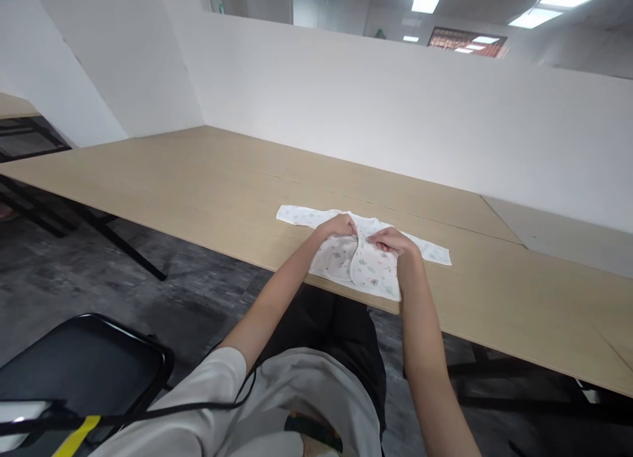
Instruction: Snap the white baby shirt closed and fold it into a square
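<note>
A small white baby shirt (373, 272) with a scattered coloured print lies on the table near its front edge. Its long sleeves are stretched out to both sides, and one front panel overlaps the other along a curved edge. My left hand (341, 225) is closed on the upper chest, its fingers curled at the edge of the overlap. Just to the right, my right hand (390, 239) pinches the cloth of the front panel, thumb and fingers together. Exactly what lies between the fingertips is partly hidden.
The long wooden table (163, 167) meets a white partition (370, 107) at the back. At lower left stands a black chair (89, 365) with a pale device (20, 417) on it. A black cable (208, 405) runs across my sleeve.
</note>
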`<control>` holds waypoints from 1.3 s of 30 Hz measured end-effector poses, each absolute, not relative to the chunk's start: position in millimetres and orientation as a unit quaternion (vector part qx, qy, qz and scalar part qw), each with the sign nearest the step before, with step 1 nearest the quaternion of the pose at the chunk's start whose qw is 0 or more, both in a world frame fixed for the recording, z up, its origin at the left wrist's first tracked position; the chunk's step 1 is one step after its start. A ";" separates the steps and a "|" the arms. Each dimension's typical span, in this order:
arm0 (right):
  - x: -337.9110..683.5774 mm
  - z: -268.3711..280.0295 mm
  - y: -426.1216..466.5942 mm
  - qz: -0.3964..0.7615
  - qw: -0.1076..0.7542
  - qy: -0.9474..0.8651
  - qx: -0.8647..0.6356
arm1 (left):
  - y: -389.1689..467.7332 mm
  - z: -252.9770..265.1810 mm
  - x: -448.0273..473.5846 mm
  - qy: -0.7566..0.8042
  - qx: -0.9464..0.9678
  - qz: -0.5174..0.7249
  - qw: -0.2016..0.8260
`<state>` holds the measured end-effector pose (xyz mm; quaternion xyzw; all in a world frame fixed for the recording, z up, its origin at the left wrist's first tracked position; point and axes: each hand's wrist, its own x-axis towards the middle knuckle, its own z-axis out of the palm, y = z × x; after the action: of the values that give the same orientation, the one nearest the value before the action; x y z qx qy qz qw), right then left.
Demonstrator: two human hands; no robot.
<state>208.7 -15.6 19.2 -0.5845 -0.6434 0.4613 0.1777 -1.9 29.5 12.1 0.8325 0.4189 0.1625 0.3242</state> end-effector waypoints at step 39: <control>177.5 -8.1 3.1 0.269 0.368 -0.588 -0.668 | 43.1 -21.9 26.0 0.444 0.736 0.366 0.358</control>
<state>177.5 3.1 -8.1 -0.6681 -0.5881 0.2688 0.3682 26.0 43.1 -21.9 0.7356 0.4438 0.3658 0.3579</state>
